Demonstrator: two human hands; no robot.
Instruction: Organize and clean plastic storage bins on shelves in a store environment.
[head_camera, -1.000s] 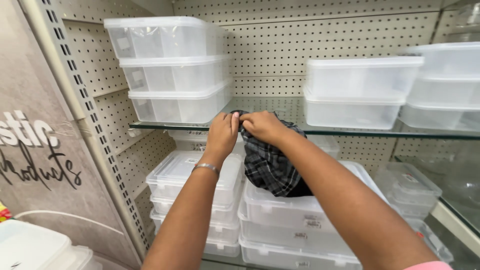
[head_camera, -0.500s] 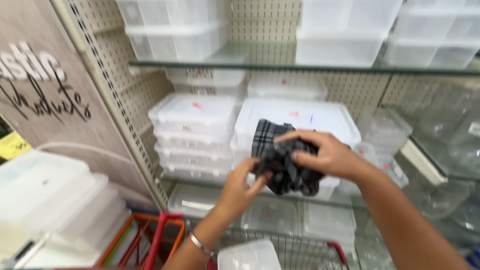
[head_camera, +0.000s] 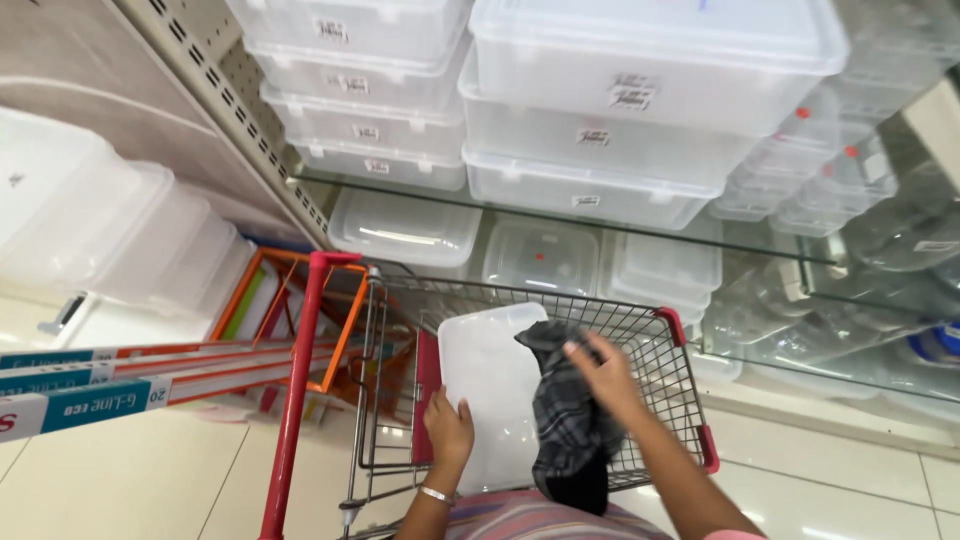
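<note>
Close to the person, the left hand (head_camera: 449, 428) lies flat with loose fingers on the near edge of a white plastic lid (head_camera: 490, 385) that rests in the wire cart (head_camera: 640, 330), and the right hand (head_camera: 602, 375) has its fingers closed on a dark checked cloth (head_camera: 565, 420) just beside it. To wipe well, I think the left hand should press the lid still while the cloth rubs its whole top. Farther off, clear plastic boxes (head_camera: 640, 100) sit stacked on glass shelves (head_camera: 700, 245).
</note>
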